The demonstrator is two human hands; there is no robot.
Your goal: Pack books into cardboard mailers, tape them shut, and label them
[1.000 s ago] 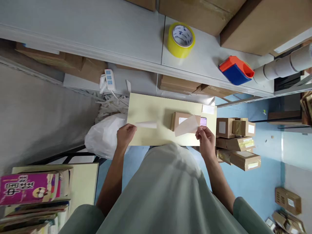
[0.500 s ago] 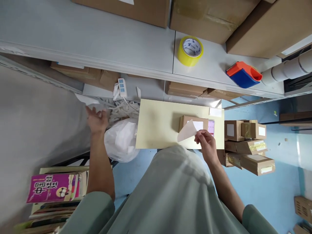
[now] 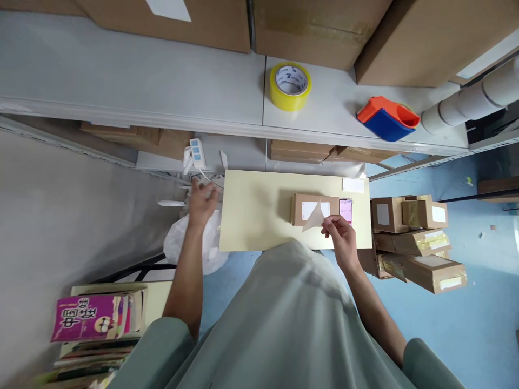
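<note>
Right hand (image 3: 341, 235) pinching pale sheet (image 3: 314, 218), left hand (image 3: 201, 206) spread wide, purple book (image 3: 87, 319) (marked "中国")

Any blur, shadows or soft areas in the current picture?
Head view: the left hand looks slightly blurred; head view: the small box casts a soft shadow leftward on the cream table; head view: the books look softer toward the lower-left corner.

The left hand (image 3: 201, 206) is loosely splayed while the right hand (image 3: 340, 234) pinches.
</note>
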